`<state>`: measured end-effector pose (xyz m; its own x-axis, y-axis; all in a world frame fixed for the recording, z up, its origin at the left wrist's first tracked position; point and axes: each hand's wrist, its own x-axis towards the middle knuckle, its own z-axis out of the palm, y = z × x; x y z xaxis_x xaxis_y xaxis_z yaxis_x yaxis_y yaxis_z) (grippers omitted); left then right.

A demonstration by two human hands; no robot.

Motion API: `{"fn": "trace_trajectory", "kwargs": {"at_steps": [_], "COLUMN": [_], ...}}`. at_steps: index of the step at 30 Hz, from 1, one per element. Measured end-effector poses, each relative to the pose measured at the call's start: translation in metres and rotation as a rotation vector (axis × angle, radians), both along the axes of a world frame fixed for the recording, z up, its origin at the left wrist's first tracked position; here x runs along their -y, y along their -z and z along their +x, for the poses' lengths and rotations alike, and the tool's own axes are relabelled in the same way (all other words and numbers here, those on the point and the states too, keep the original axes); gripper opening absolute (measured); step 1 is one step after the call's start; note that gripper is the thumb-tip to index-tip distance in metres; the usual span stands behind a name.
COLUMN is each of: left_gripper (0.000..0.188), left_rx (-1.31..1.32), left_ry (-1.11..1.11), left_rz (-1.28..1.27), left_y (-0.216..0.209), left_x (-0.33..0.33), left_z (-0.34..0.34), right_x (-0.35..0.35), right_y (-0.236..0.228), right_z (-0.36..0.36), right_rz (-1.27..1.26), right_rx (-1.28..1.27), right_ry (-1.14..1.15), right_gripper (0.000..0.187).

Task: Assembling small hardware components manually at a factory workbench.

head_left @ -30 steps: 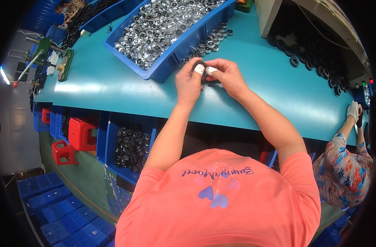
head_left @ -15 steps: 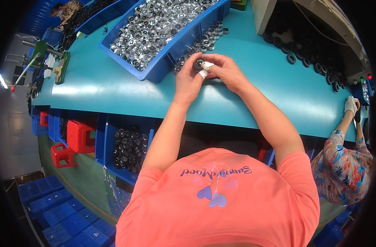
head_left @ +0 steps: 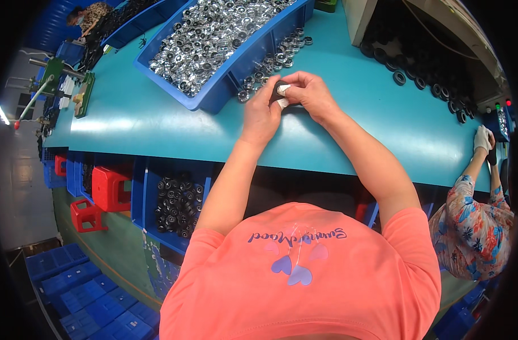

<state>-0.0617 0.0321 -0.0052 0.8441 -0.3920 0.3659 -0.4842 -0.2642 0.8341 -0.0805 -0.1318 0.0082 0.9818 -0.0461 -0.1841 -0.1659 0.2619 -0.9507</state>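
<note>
Both my hands meet over the teal worktop (head_left: 213,135), fingers closed round a small black wheel (head_left: 280,86). My left hand (head_left: 261,116) grips its left side. My right hand (head_left: 311,96) presses on it from the right, with white wrapping on a thumb and a fingertip. The fingers cover most of the wheel, so its face barely shows. Just beyond the hands, small clear and silvery round parts (head_left: 281,58) lie loose against a blue bin (head_left: 205,102). That bin is heaped with more of the same parts.
Black rings (head_left: 399,77) lie beside a pale housing (head_left: 358,22) at the right. A co-worker's gloved hand (head_left: 482,139) works at the far right edge. Below the table, a blue crate (head_left: 151,198) holds black wheels. A green hand press (head_left: 84,93) stands at the left.
The wheel has tilted between my fingers, and its face shows less than before. My right fingers have shifted slightly over it. Both hands stay in nearly the same place.
</note>
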Motion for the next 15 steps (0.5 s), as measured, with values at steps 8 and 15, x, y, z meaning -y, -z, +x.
{"fn": "trace_trajectory", "kwargs": {"at_steps": [8,15], "left_gripper": [0.055,0.044], "left_rx": [-0.576,-0.532], "left_ry": [0.147,0.166], "left_rz": [-0.397,-0.385], "left_y": [-0.015,-0.016], "left_x": [-0.007,-0.005], "left_z": [0.002,0.000], "right_x": [0.022,0.020], "right_y": [-0.003,-0.006], "right_z": [0.005,0.003], "right_rz": [0.209,0.163], "right_rx": [-0.019,0.001], "right_ry": [-0.234,-0.255], "right_gripper": [0.037,0.039]}}
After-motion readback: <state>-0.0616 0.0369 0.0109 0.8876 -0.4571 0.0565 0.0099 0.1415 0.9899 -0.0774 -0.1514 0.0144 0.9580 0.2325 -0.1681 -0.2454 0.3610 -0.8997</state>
